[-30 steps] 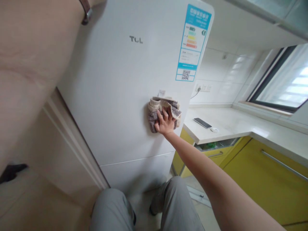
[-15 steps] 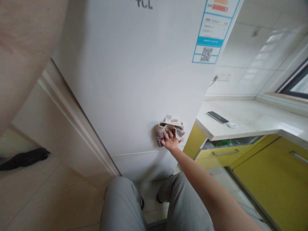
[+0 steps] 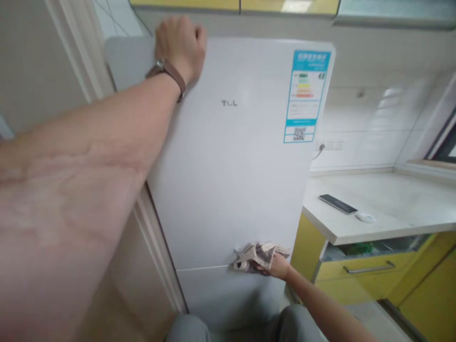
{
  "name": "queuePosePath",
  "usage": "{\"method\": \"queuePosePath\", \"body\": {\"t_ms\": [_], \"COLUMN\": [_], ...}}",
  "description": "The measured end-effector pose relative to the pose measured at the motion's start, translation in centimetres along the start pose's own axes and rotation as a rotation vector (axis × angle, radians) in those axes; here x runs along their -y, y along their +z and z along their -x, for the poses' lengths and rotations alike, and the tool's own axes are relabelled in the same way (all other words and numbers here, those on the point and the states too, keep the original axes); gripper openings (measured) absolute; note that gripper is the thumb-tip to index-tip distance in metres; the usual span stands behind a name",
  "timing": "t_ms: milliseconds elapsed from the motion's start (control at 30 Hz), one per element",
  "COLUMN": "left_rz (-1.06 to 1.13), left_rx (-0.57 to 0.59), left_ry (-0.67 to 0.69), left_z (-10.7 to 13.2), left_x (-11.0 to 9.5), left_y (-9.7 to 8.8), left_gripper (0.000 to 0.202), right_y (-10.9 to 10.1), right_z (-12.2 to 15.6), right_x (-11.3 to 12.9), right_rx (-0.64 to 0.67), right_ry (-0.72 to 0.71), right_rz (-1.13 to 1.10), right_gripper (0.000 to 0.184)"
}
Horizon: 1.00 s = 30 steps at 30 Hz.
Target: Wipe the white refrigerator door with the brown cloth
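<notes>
Looks like a kitchen, fitted and domestic in style. Has a tall white refrigerator (image 3: 228, 180) bearing a colour-barred energy label (image 3: 308, 97), plus yellow cupboards (image 3: 192, 4) overhead. Continues at right with a pale countertop (image 3: 388, 195) above a yellow drawer (image 3: 335, 272), backed by white wall tiles (image 3: 381, 111) and power sockets (image 3: 331, 144).

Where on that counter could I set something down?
The white countertop shows bare patches between the dark slab and tiled wall, and right of the small white object. Crowded: where slab and object lie close together.
</notes>
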<state>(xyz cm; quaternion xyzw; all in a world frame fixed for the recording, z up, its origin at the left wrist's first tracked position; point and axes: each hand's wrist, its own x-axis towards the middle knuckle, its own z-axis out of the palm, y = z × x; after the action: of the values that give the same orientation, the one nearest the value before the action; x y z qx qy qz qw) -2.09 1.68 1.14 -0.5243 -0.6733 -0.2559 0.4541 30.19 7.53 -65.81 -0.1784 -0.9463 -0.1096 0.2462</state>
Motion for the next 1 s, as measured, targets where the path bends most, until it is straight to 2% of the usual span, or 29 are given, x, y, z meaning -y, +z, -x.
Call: {"method": "queuePosePath", "body": {"t_ms": [33, 100, 167, 300, 367, 467, 533, 567, 633, 733, 867, 1000], "left_rz": [0.081, 0.250, 0.309, 0.307, 0.310, 0.348, 0.399, 0.421, 0.433, 0.392, 0.311, 0.265], "left_rx": [-0.076, -0.154, -0.149, -0.120, -0.096, -0.062, -0.023, -0.006, 0.002, -0.041, -0.095, -0.127], "left_ry": [-0.046, -0.098, -0.093, -0.091, -0.088, -0.084, -0.073, -0.069, -0.070, -0.074, -0.055, -0.058], "left_z": [0.2, 0.9, 1.5, 1.6, 1.4, 1.5, 1.7, 1.8, 1.9, 1.7, 1.3, 1.1], "left_x": [-0.4, -1.1, -1.4, -1.4, -1.3, -1.2, -1.1, -1.1, -1.1, -1.1, -1.0, -1.1], "left_y": [-1.1, -2.0, -1.8, -1.3, -1.5, -2.0, -2.3, -2.3, -2.4, -2.2, -1.6, -1.3], "left_gripper": [0.057, 0.077, 0.086, 0.081, 0.079, 0.080, 0.081, 0.082, 0.082, 0.077, 0.067, 0.063], "right_y": [-1.6, -5.6, -10.5, -21.9, -28.3, -38.0, -43.2, -45.1, -47.2, -47.0, -45.0, -43.7], "right_z": [-0.8, -3.0, -6.1, -15.0, -20.4, -28.5, -33.4, -35.5, -38.7, -41.0, -40.7, -39.7], "right_x": [-0.7, -1.9, -2.9, -4.3, -4.5, -3.9, -3.2, -2.8, -2.0, -1.2, -0.7, 0.1], "right_rx": [0.031, 0.140, 0.189, 0.161, 0.065, -0.201, -0.431, -0.526, -0.653, -0.759, -0.786, -0.714], "right_ry": [-0.096, -0.261, -0.271, -0.211, -0.164, 0.001, 0.181, 0.256, 0.384, 0.465, 0.430, 0.410], "right_rz": [0.000, 0.026, 0.106, 0.318, 0.416, 0.556, 0.584, 0.576, 0.542, 0.517, 0.531, 0.561], "right_gripper": [0.042, 0.045, 0.045, 0.041, 0.044, 0.054, 0.057, 0.057, 0.056, 0.058, 0.062, 0.066]}}
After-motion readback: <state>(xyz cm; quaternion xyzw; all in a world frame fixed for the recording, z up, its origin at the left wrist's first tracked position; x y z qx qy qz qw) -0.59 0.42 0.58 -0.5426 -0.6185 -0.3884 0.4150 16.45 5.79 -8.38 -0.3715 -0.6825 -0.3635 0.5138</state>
